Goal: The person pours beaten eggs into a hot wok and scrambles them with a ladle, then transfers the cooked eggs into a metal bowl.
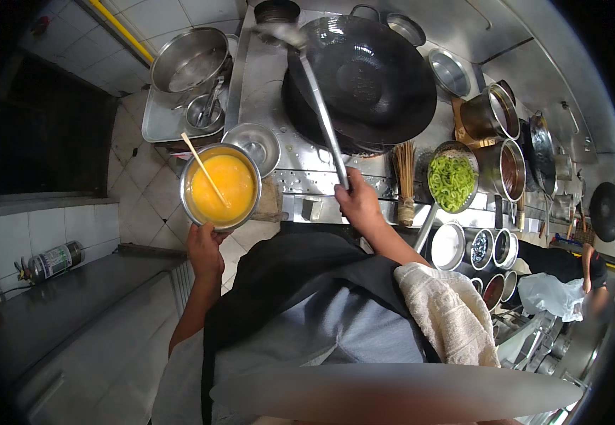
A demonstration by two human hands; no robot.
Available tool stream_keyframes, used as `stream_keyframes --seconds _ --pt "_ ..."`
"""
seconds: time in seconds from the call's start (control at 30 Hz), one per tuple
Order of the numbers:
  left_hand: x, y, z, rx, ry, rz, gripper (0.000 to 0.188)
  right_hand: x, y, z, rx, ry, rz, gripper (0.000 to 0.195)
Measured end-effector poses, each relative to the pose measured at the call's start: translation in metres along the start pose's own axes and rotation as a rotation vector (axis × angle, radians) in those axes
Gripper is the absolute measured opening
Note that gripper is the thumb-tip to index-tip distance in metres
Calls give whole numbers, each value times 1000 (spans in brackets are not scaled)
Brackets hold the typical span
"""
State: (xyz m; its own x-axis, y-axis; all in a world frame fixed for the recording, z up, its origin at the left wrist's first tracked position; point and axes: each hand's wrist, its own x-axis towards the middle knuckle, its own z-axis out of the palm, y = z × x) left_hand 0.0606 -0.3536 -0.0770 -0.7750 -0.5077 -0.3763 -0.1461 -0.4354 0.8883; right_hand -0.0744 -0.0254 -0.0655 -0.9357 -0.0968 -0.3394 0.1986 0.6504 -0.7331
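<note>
My left hand (pixel 207 245) grips the rim of a steel bowl (pixel 184 194) from below, left of the stove. Beaten egg (pixel 235 180) fills much of it, and a wooden chopstick (pixel 204 167) leans in the liquid. In my right hand (pixel 361 206) is the handle of a long metal ladle (pixel 315 95); its blurred head reaches the wok's far left side. The dark wok (pixel 363 79) sits tilted over the burner, with only a wet sheen inside. Beside my left-hand bowl, a steel bowl (pixel 257 143) rests on the stove's edge.
A perforated strainer (pixel 428 218) holds sliced green peppers (pixel 450 183). A bamboo wok brush (pixel 406 183) lies by the burner. Steel pots (pixel 485 114) and seasoning bowls (pixel 448 247) line the right. A large pot (pixel 190 61) stands at left. Another person (pixel 586 265) handles a plastic bag (pixel 549 297).
</note>
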Motion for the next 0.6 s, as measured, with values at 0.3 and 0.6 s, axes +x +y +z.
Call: stream_keyframes --seconds 0.3,0.6 --pt "4 -15 21 -60 -30 1 22 42 48 -147 -100 184 45 63" --pt "-11 -21 43 -55 6 -11 22 8 7 -169 533 -206 229 32"
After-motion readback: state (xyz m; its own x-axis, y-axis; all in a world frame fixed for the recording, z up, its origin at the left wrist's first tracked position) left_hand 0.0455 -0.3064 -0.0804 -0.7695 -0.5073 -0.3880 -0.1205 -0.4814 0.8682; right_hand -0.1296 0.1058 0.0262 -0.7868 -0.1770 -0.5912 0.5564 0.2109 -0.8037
